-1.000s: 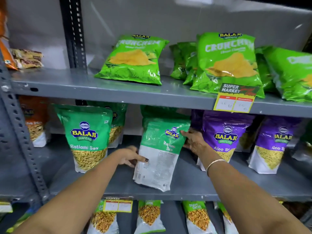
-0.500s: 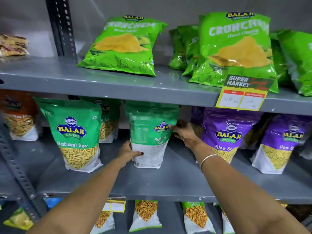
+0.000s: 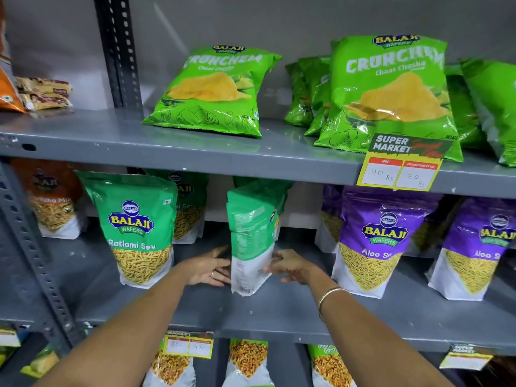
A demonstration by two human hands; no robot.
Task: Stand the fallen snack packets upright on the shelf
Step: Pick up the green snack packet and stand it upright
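Note:
A green-and-white Ratlami Sev packet stands upright on the middle shelf, turned so its printed back and one edge face me. My left hand rests against its lower left side, fingers spread. On the lower right side my right hand pinches the white bottom part. Left of them another Ratlami Sev packet stands upright, with one more behind it. Purple Aloo Sev packets stand to the right.
On the top shelf a light green Crunchem chips bag leans back, and several more are at the right. A yellow price tag hangs off that shelf's edge. A grey slotted post runs down the left. More packets stand below.
The packet went from leaning tilted toward me to standing upright, then turned edge-on. My right hand dropped from its top to its bottom right; my left stays at its lower left.

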